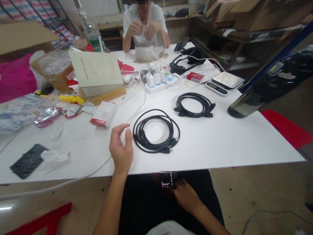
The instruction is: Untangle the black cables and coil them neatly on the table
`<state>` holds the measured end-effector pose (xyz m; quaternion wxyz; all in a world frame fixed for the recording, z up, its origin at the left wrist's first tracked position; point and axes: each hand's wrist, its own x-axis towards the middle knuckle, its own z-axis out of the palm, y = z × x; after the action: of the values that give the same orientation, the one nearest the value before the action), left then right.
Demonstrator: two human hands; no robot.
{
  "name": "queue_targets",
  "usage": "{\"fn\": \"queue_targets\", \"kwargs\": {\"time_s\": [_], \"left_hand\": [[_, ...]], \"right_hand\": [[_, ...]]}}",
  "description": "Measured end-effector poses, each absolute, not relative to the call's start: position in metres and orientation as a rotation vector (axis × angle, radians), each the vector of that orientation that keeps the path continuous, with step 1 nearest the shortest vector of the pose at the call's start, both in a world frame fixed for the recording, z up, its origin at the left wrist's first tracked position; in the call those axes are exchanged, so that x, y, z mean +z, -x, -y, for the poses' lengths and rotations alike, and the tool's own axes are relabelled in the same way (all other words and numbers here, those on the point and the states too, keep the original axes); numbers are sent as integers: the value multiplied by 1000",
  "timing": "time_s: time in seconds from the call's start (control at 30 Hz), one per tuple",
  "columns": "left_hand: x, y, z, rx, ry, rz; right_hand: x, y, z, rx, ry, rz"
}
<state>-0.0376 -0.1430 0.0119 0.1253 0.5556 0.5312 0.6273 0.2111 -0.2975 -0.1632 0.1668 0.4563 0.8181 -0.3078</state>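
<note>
My left hand [121, 149] rests at the near edge of the white table, palm turned inward, with fingers curved and thumb apart from the index finger; nothing is in it. Just right of it lies a coiled black cable [155, 145] with dark plugs at its ends. A second coiled black cable [194, 113] lies farther back to the right. Below the table edge, over my lap, my right hand [186, 195] is closed at the side of a phone [166, 179] with a lit screen. The phone's outline is hard to see against the dark trousers.
Across the table [222, 143] sits a person [144, 31] with both hands raised. A power strip [161, 84], headset [184, 62], scale [224, 82] and red-and-white box [103, 114] stand on it. A black cylinder [265, 83] slants at right. A white cord crosses the left side.
</note>
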Motion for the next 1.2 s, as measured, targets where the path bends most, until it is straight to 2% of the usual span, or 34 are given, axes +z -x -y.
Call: {"fn": "queue_targets", "kwargs": {"time_s": [1.2], "left_hand": [[15, 36, 144, 1832, -1655, -1566]], "right_hand": [[-186, -208, 295, -829, -1330, -2350]]}}
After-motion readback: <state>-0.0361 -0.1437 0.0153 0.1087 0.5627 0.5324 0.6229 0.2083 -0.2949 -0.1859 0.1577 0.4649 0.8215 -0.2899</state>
